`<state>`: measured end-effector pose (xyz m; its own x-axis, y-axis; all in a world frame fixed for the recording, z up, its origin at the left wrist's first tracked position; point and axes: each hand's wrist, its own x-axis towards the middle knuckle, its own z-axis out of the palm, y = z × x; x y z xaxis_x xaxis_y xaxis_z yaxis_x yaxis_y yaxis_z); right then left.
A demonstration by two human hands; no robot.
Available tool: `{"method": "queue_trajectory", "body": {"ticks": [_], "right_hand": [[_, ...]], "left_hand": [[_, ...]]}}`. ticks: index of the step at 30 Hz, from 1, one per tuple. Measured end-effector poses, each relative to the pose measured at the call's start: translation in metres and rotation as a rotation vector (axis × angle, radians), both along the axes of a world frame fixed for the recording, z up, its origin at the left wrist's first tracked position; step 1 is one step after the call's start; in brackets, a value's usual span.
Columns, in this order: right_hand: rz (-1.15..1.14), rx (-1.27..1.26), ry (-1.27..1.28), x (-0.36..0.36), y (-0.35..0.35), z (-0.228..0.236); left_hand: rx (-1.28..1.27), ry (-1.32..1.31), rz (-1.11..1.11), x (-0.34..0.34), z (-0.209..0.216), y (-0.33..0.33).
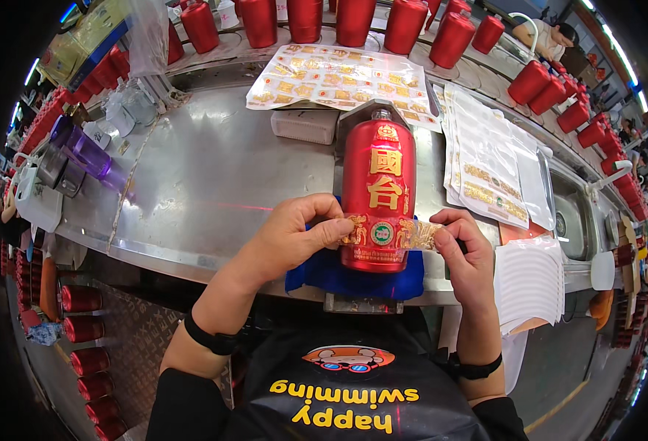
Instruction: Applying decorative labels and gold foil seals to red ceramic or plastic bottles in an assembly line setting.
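Note:
A red bottle (377,173) with gold lettering lies in front of me, neck pointing away, over a blue cloth (310,277). Across its lower part stretches a thin gold-patterned decal strip (423,236). My left hand (288,239) pinches the strip's left end between thumb and forefinger, right at the bottle's side. At the other end, which sticks out past the bottle, my right hand (471,253) is closed with thumb and fingers on the strip. Whether the strip's middle touches the bottle I cannot tell.
Gold-printed decal sheets lie beyond the bottle (338,77) and to its right (485,169), near a white paper stack (528,287). A white box (303,127) stands behind left. Red bottles (452,40) line the curved conveyor. A sink (575,213) is at right, a purple bottle (88,156) at left.

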<state>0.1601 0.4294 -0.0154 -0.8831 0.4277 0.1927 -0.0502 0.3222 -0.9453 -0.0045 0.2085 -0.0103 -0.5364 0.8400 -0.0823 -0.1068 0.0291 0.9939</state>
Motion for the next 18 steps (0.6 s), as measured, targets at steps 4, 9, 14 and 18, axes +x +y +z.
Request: {"method": "queue_trajectory", "body": {"ticks": [4, 9, 14, 18], "right_hand": [[0.002, -0.012, -0.004, -0.002, 0.0, -0.001], [0.003, -0.015, -0.011, -0.006, 0.002, -0.007], [-0.142, 0.285, -0.034, -0.009, 0.003, -0.009], [-0.025, 0.574, 0.039, 0.006, -0.004, 0.009]], "left_hand": [[-0.006, 0.033, 0.013, 0.0, 0.002, -0.001], [0.0, 0.066, 0.033, 0.001, 0.0, 0.0], [-0.135, 0.403, 0.219, 0.003, -0.006, -0.009], [-0.148, 1.057, 0.331, 0.028, -0.015, -0.024]]}}
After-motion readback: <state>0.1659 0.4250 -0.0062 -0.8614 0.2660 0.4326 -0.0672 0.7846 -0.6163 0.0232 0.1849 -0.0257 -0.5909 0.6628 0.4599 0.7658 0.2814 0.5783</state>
